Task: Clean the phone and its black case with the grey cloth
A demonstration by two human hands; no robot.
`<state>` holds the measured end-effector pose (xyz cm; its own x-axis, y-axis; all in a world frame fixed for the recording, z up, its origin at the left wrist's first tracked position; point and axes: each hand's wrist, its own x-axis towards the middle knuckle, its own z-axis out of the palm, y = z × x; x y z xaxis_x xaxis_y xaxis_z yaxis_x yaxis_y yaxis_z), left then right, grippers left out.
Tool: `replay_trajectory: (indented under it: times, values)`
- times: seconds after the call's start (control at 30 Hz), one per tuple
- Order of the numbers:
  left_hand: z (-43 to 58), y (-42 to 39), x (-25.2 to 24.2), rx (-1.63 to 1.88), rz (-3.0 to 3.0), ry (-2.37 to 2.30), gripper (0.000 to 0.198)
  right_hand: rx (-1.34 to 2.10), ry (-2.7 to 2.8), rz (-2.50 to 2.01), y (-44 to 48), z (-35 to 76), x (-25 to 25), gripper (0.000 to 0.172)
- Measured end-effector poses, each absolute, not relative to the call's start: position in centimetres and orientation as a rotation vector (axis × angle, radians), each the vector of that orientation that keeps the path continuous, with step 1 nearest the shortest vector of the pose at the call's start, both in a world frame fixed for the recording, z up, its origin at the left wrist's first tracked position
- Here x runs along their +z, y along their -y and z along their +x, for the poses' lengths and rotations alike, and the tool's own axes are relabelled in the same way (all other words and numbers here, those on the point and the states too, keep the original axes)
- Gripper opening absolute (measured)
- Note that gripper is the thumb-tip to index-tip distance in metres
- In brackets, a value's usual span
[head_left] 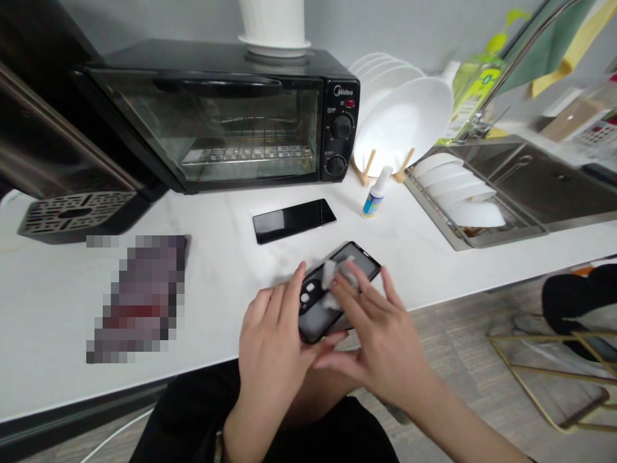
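Note:
A black phone case [315,319] with camera cutouts is tilted at the counter's front edge, its inner side facing up. My left hand [277,334] grips the case by its left end, thumb along the lower edge. Under the fingers of my right hand [373,321] a crumpled pale wipe [330,273] is pressed against the inside of the case. Those fingers hide part of the wipe. Beyond the case lies a phone [294,220], dark screen up. A small spray bottle [376,193] with a white cap stands to the right of the phone.
A black toaster oven [222,122] stands at the back, with a white pot [274,26] on top. White plates [405,122] lean in a rack beside it. A sink [569,180] with bowls [457,186] is at right. A blurred-out item [139,296] lies on the left.

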<state>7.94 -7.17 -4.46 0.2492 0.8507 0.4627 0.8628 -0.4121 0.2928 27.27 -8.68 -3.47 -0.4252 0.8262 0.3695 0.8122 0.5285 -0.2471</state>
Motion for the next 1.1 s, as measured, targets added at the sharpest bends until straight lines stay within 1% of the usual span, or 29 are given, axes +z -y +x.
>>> replay_trajectory:
  times: [0.07,0.13,0.23,0.4,0.47,0.57,0.63,0.77,0.9,0.97,1.1]
  values:
    - [8.0,7.2,-4.7,-0.888,-2.441,1.703,0.074,0.152,2.394,-1.157,9.5,26.1,-3.4,0.075]
    - [8.0,7.2,-4.8,-0.897,-2.437,1.701,0.071,0.193,2.409,-1.102,9.6,25.7,-3.4,0.071]
    - [8.0,7.3,-4.9,-0.914,-2.443,1.692,0.084,0.108,2.356,-1.25,8.3,26.7,-3.6,0.065]
    - [7.8,7.6,-4.6,-0.819,-2.551,1.743,0.103,-0.168,2.304,-1.454,6.2,28.6,-3.9,0.077]
    - [7.5,7.8,-4.2,-0.8,-2.627,1.744,0.1,-0.174,2.304,-1.453,6.1,28.7,-4.1,0.077]
    - [7.2,8.0,-3.8,-0.796,-2.706,1.751,0.09,-0.074,2.29,-1.42,6.3,28.6,-4.3,0.074]
    - [7.1,8.1,-3.7,-0.815,-2.713,1.762,0.087,-0.013,2.311,-1.393,6.5,28.3,-4.3,0.075]
    - [6.9,7.9,-4.0,-0.903,-2.686,1.766,0.094,0.07,2.348,-1.356,7.6,27.0,-3.8,0.076]
    - [7.0,7.8,-4.0,-0.962,-2.681,1.805,0.1,0.249,2.465,-1.157,8.2,26.6,-3.1,0.079]
    - [7.1,7.8,-3.9,-0.984,-2.669,1.834,0.103,0.193,2.458,-1.192,7.4,27.5,-3.1,0.08]
    - [7.4,7.8,-3.7,-1.001,-2.644,1.836,0.107,-0.066,2.305,-1.472,5.5,29.3,-3.4,0.078]
